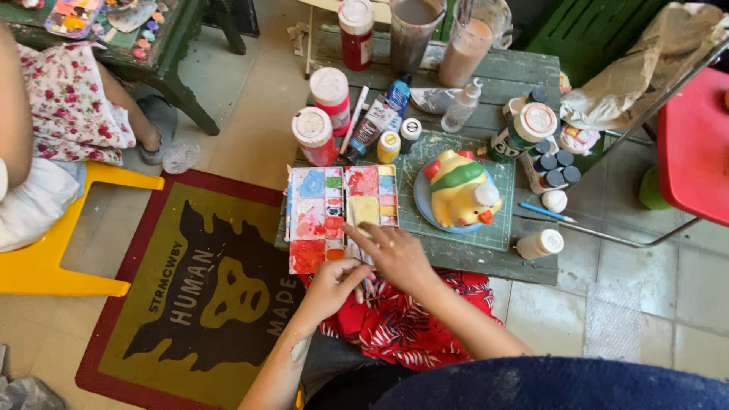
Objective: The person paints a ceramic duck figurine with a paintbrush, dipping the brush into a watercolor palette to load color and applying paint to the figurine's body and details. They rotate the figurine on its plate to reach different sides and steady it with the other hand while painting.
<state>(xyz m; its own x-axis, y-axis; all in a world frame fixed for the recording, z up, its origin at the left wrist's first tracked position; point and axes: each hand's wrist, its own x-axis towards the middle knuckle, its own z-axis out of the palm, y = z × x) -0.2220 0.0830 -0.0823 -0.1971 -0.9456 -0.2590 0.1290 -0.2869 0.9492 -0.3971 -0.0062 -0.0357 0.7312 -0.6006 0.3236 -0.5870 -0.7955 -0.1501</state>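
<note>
Both hands, left [334,285] pinching a brush, right [395,254] open on paint-filled palette [342,216], duck figurine [461,193] on plate [422,199]

Head camera, looking steeply down from above the person's lap.

The single view faces forward and downward over a low green wooden table [486,83], close enough that both forearms enter from the bottom edge. The table sits centre-top, a printed floor mat [190,296] lies left, and a red chair [695,144] cuts the right edge. No second view.
</note>
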